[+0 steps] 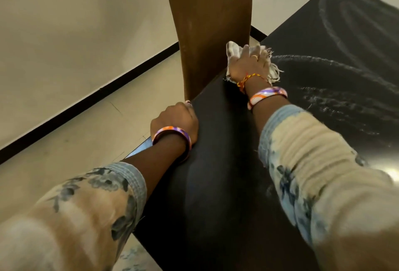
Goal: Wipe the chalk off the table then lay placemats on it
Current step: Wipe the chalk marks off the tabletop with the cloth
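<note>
Two hands are at work on the dark tabletop point(216, 184), and the wiping step is in hand. The right hand point(248, 63) presses a frayed white cloth point(232, 49) flat at the far edge, fingers spread over it, just beside the brown chair back point(209, 22). The left hand point(174, 119) braces at the near edge, fingers curled, holding nothing visible. Chalk arcs point(323, 61) remain to the right of the cloth. The next move likely calls for sweeping the cloth rightward across them. No placemats are visible.
</note>
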